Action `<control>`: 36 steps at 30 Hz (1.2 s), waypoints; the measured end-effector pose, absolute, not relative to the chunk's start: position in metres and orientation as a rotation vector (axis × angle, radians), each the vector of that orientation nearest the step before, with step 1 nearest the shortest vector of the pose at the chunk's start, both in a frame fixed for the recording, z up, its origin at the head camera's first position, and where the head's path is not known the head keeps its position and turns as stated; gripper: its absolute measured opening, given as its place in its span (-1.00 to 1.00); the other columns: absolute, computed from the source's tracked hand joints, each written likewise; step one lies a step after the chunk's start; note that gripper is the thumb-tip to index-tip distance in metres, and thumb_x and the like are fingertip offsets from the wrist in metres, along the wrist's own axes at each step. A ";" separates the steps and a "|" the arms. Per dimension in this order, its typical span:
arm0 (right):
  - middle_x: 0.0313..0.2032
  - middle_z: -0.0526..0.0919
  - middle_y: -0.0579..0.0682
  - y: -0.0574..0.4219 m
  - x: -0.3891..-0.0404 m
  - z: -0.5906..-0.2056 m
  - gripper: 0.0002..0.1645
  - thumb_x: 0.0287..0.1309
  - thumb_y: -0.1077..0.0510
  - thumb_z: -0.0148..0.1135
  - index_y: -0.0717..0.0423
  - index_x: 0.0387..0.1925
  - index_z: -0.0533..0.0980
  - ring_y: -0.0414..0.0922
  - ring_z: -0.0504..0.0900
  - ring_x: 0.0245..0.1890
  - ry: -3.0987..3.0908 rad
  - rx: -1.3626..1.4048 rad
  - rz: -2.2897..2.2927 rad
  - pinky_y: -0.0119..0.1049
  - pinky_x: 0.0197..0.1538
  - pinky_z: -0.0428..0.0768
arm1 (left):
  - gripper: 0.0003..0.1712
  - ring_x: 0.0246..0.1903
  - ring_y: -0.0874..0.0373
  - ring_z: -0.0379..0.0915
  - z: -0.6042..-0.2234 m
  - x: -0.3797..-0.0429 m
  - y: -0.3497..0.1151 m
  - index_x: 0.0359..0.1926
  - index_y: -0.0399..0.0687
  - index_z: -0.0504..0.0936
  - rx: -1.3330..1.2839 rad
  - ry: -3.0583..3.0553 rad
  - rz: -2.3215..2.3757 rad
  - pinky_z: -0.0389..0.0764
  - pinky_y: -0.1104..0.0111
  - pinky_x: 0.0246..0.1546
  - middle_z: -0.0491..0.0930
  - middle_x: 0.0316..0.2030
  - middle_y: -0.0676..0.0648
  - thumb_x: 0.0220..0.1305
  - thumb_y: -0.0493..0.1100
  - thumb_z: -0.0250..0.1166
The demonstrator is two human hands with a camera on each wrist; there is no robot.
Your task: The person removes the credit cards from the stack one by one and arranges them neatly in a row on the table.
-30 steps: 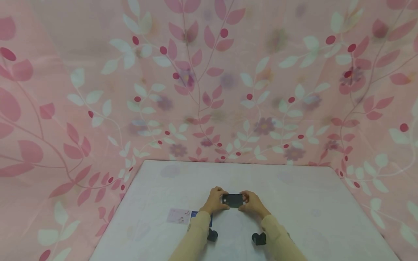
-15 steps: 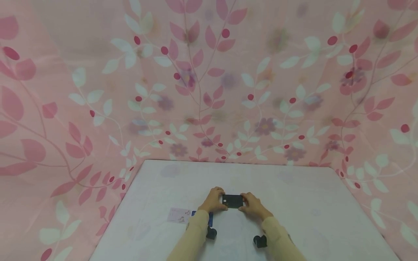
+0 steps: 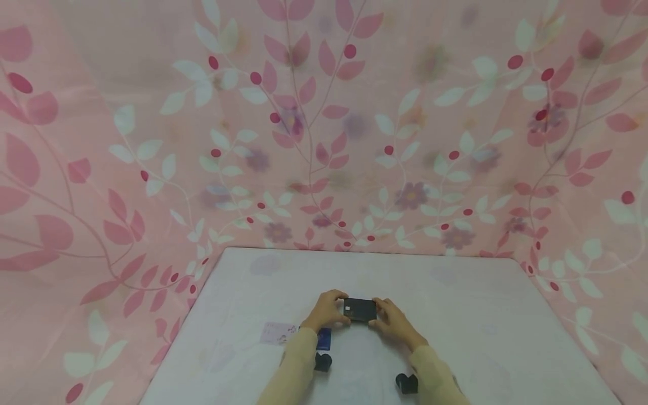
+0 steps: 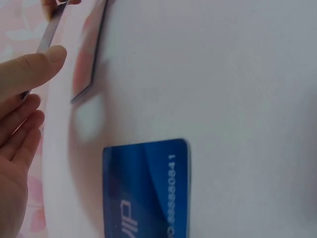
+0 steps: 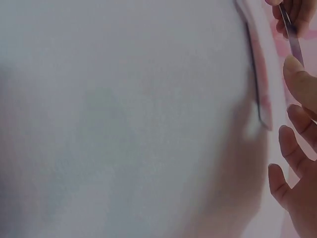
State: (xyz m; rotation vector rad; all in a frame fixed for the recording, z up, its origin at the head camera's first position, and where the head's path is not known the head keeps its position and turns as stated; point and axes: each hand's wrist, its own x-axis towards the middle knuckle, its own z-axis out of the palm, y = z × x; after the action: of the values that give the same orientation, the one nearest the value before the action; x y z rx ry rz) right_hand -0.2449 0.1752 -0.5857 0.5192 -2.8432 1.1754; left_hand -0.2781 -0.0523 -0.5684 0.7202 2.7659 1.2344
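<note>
A dark card [image 3: 360, 309] with a small pale square near its left end is held level between both hands. My left hand [image 3: 326, 311] pinches its left end between thumb and fingers; my right hand [image 3: 397, 323] pinches the right end the same way. Both wrist views show the card nearly edge-on, above the white surface. Below it there, a thin glossy panel [image 4: 90, 54] with a dark edge lies on the surface, reflecting pink. A blue card [image 4: 148, 188] marked VIP lies near my left wrist, partly hidden by the forearm in the head view.
A pale pinkish card [image 3: 277, 333] lies left of my left forearm. The white tabletop [image 3: 455, 292] extends around the hands, and a pink leaf-patterned cloth [image 3: 324, 140] rises behind and at both sides. Small black devices [image 3: 407, 383] sit at both wrists.
The dark card has risen very slightly and tilted, its lower edge now showing. My left forearm has shifted left, the right forearm slightly right and lower. Both hands keep their hold.
</note>
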 end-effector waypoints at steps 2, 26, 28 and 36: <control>-0.21 0.46 -0.04 0.174 -0.241 -0.581 -0.30 0.02 0.12 0.38 0.35 0.17 0.37 -0.12 0.42 -0.23 -2.800 0.560 1.178 -0.18 -0.12 0.50 | -0.32 -0.03 -0.10 0.50 -0.564 -0.274 -0.056 -0.06 -0.29 0.59 0.760 2.773 1.257 0.49 0.13 0.06 0.62 -0.08 -0.19 -0.33 -0.22 0.60; -0.27 0.49 0.04 0.168 -0.197 -0.570 -0.33 -0.05 0.23 0.40 0.46 0.09 0.38 -0.03 0.44 -0.39 -2.502 0.861 1.222 -0.37 -0.37 0.47 | -0.37 -0.03 -0.04 0.52 -0.558 -0.232 -0.080 -0.08 -0.23 0.63 0.820 2.726 1.355 0.49 0.09 0.06 0.64 -0.12 -0.11 -0.30 -0.14 0.58; -0.27 0.49 0.04 0.167 -0.194 -0.572 -0.32 -0.07 0.23 0.41 0.45 0.08 0.39 -0.06 0.45 -0.38 -2.510 0.855 1.223 -0.38 -0.35 0.47 | -0.37 -0.03 -0.03 0.52 -0.560 -0.230 -0.080 -0.09 -0.22 0.63 0.801 2.725 1.351 0.49 0.10 0.06 0.64 -0.12 -0.10 -0.31 -0.14 0.58; -0.27 0.54 0.02 0.163 -0.189 -0.571 -0.24 -0.26 0.26 0.49 0.45 0.05 0.42 -0.10 0.48 -0.36 -2.629 0.663 1.296 -0.38 -0.32 0.50 | -0.35 0.00 -0.06 0.49 -0.569 -0.224 -0.078 -0.08 -0.23 0.61 0.770 2.712 1.338 0.47 0.10 0.09 0.63 -0.09 -0.11 -0.34 -0.20 0.58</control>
State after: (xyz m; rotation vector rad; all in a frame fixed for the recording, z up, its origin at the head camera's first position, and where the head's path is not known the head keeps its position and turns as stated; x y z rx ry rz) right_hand -0.1891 0.1627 -0.5707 0.6633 -2.6290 1.2965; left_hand -0.2239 -0.0776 -0.5693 0.7703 2.7118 1.3382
